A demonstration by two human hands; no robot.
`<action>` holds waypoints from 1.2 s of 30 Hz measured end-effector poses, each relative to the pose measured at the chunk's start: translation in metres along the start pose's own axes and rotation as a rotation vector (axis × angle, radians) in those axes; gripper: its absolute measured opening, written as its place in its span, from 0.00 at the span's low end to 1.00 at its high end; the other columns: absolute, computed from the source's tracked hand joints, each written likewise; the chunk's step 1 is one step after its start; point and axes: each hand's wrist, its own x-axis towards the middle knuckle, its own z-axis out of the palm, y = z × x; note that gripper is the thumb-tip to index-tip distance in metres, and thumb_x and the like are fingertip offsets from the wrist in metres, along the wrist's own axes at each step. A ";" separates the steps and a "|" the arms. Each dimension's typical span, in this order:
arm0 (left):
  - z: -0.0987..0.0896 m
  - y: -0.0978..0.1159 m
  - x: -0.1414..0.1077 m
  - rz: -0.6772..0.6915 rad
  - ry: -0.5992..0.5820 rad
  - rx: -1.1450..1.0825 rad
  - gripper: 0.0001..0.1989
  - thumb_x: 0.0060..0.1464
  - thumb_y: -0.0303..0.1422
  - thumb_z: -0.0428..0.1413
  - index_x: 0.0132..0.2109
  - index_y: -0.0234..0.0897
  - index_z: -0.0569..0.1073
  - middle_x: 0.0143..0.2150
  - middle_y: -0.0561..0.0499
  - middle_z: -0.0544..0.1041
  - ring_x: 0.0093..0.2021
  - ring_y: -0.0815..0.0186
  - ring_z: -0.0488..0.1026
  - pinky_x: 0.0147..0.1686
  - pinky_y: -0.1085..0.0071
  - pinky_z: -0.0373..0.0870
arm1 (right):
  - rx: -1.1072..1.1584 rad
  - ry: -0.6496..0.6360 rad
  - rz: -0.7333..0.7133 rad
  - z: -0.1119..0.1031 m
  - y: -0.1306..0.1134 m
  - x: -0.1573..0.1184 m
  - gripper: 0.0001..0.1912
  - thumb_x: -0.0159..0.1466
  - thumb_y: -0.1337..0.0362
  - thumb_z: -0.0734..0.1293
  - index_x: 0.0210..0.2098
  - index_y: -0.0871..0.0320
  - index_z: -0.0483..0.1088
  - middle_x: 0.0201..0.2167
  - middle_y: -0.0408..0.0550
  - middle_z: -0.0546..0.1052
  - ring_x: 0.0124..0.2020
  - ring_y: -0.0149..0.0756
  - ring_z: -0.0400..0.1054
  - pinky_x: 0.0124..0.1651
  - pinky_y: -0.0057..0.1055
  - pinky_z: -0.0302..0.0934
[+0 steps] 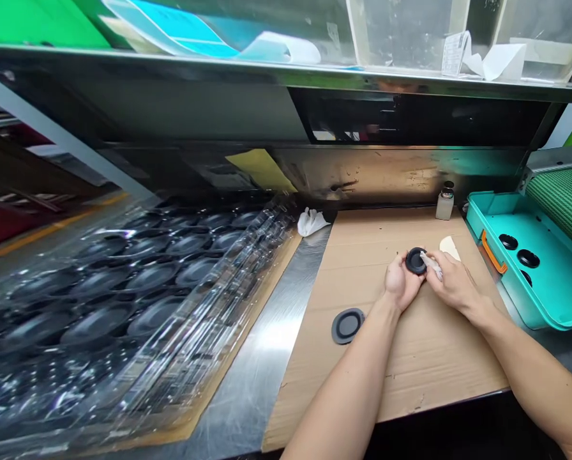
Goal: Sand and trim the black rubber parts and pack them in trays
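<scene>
Both hands were in close, right over the cardboard sheet [353,268]! The left hand [399,284] lay palm up, its fingers curled around a round black piece [414,260] — a snug hold, the dark face turned upward. In came the right hand [453,281] from the other side, thumb and fingers pinched narrow on a white wipe [433,266], its tip touching the black piece. Just past those knuckles lay a cream-coloured pad [450,246], partly covered by the hand.

Nearer the left forearm, a flat grey piece with a dark ring [347,326] lay on the cardboard, apart from both hands. Up at the far edge stood a small bottle with a dark cap [445,202], upright. Over on the right — a teal bin [561,287] with an orange handle [493,253], three dark round parts [528,258] inside it.

And on the left, what a spread! Clear plastic trays [171,361] carried rows of dark discs [152,277], blurred towards the edge. A crumpled white tissue [311,222] sat between trays and cardboard, with the bare metal desk [262,345] shining below it.
</scene>
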 end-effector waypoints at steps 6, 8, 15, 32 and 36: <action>0.005 -0.012 -0.004 -0.062 -0.074 0.084 0.20 0.69 0.39 0.47 0.46 0.30 0.79 0.48 0.38 0.82 0.53 0.54 0.78 0.57 0.58 0.73 | -0.096 0.055 0.035 0.010 -0.001 0.000 0.13 0.72 0.61 0.61 0.49 0.52 0.75 0.46 0.50 0.79 0.42 0.40 0.74 0.42 0.30 0.63; 0.004 -0.012 -0.004 -0.070 -0.051 0.076 0.20 0.70 0.39 0.47 0.46 0.30 0.79 0.48 0.37 0.82 0.53 0.53 0.78 0.58 0.56 0.73 | -0.076 0.003 -0.008 0.009 -0.004 0.001 0.11 0.71 0.62 0.62 0.46 0.52 0.76 0.43 0.48 0.80 0.42 0.38 0.74 0.41 0.29 0.62; 0.001 -0.005 -0.001 -0.027 -0.011 0.049 0.21 0.71 0.38 0.43 0.43 0.30 0.78 0.48 0.37 0.82 0.54 0.55 0.78 0.58 0.56 0.73 | -0.099 -0.020 0.094 0.003 0.003 0.001 0.09 0.69 0.63 0.63 0.44 0.52 0.76 0.44 0.47 0.81 0.42 0.40 0.74 0.40 0.31 0.62; 0.008 -0.009 -0.006 -0.090 -0.064 -0.010 0.19 0.72 0.38 0.44 0.48 0.33 0.77 0.49 0.40 0.81 0.52 0.58 0.78 0.52 0.60 0.76 | 0.019 0.257 0.134 0.005 0.014 0.007 0.11 0.70 0.59 0.59 0.43 0.55 0.70 0.44 0.55 0.78 0.44 0.43 0.72 0.46 0.35 0.64; 0.007 0.000 -0.008 -0.093 -0.007 0.035 0.20 0.71 0.44 0.47 0.45 0.33 0.75 0.40 0.41 0.81 0.39 0.61 0.80 0.37 0.67 0.78 | 0.150 0.242 0.093 0.004 0.012 0.007 0.10 0.70 0.60 0.57 0.45 0.56 0.67 0.43 0.55 0.78 0.44 0.42 0.73 0.46 0.35 0.64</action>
